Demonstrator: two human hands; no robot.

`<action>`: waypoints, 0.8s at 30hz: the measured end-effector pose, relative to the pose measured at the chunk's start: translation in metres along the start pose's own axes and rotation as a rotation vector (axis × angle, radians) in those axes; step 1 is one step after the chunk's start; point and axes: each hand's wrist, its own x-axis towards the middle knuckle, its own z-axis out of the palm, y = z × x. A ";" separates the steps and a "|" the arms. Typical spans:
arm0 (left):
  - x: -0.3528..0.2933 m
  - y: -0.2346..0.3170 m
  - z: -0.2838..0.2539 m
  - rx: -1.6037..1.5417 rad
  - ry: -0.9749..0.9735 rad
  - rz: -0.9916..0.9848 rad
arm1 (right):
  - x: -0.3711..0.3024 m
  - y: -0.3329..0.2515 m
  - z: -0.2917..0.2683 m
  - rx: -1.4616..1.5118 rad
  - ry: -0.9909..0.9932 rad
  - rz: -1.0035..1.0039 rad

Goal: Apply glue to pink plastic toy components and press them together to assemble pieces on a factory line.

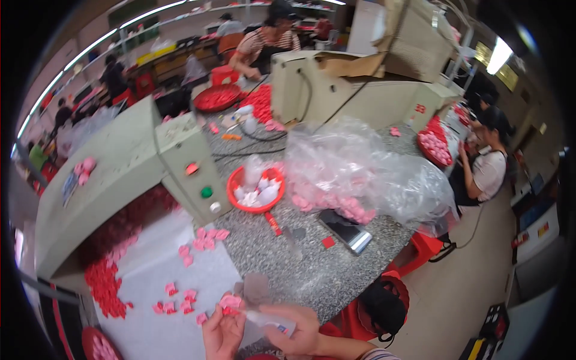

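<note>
At the far left one grey-green machine arches over one red heap, its bits too many to count. From its mouth runs one white sheet, with a loose group of roughly six small pink pieces near the hands. Three buttons sit on the machine's front. One left hand pinches one pink-and-red piece above the sheet's right edge. Beyond it stands one red bowl of white objects, too overlapped to count. One right hand grips one white bottle, its tip toward the piece; whether they touch I cannot tell. Further right lie one red square, one phone and one clear plastic bag
</note>
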 end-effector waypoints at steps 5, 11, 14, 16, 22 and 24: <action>0.000 -0.005 0.031 0.166 -0.015 -0.051 | 0.003 -0.018 -0.019 -0.299 -0.191 -0.128; -0.019 0.002 0.035 0.211 -0.005 0.029 | -0.002 -0.013 0.000 -0.238 -0.181 -0.223; -0.024 0.001 0.033 0.216 -0.016 0.050 | -0.004 -0.020 -0.002 -0.287 -0.327 -0.156; -0.024 -0.001 0.032 0.215 -0.019 0.045 | -0.004 -0.021 0.001 -0.285 -0.323 -0.154; -0.022 -0.005 0.033 0.251 -0.010 0.063 | 0.001 -0.021 0.003 -0.271 -0.321 -0.177; -0.021 -0.004 0.032 0.252 -0.018 0.061 | 0.001 -0.020 0.004 -0.266 -0.318 -0.178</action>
